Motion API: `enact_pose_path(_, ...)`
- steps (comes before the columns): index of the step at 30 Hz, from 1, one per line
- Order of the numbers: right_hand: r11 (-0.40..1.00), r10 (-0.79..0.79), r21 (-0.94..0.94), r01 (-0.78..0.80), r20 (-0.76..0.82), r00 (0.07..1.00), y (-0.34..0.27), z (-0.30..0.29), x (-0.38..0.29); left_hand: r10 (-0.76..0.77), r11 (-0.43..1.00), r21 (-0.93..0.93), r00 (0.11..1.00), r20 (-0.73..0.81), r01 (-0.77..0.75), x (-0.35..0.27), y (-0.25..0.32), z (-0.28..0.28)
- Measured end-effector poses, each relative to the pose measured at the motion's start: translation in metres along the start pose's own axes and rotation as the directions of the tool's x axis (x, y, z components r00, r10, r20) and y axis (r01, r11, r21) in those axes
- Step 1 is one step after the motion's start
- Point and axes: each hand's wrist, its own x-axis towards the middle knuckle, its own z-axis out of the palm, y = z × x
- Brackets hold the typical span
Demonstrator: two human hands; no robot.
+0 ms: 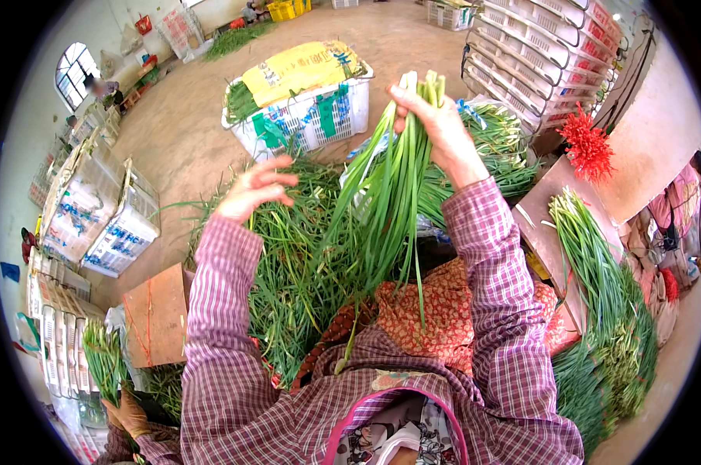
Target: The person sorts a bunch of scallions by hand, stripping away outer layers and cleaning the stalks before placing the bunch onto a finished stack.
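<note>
My right hand (437,131) is raised and closed around a loose bunch of long green leafy stalks (394,192), likely Chinese chives or scallions. The pale stem ends point up past my fingers, and the green leaves hang down over my lap. To the left, my left hand (257,189) is held in the air with its fingers apart, holding nothing. Beneath it spreads a heap of loose green leaves (304,250). Behind my right wrist lie more of the stalks (496,133), partly on plastic wrapping.
Ahead stands a white plastic crate (321,122) with a yellow woven sack (304,70) over its greens. At right are stacked white crates (519,58), a board (559,180) bearing a bundle of stalks (583,250), and red ties (587,142). Another person's hands (127,415) hold greens at lower left.
</note>
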Motion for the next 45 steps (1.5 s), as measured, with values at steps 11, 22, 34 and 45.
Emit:
enact_pose_path(11,0.999,-0.047,-0.014,0.05,0.148,0.988,0.022,0.015,-0.021,0.437,0.669,0.735,0.858,-0.27,-0.11,0.041,0.002,0.019)
enact_pose_path(22,0.992,-0.077,-0.096,0.079,0.031,0.997,0.046,0.045,-0.03,0.211,0.475,-0.879,0.975,0.065,-0.044,0.014,0.062,0.132)
enact_pose_path(34,0.389,-0.43,-0.687,0.613,0.453,0.781,0.011,0.024,-0.022,0.265,0.518,-0.853,0.935,0.235,0.068,0.003,0.08,0.138)
enact_pose_path(45,0.944,-0.215,-0.149,0.295,0.402,0.89,0.02,0.043,-0.034,0.456,0.373,-0.86,0.876,-0.158,-0.349,0.013,0.113,0.064)
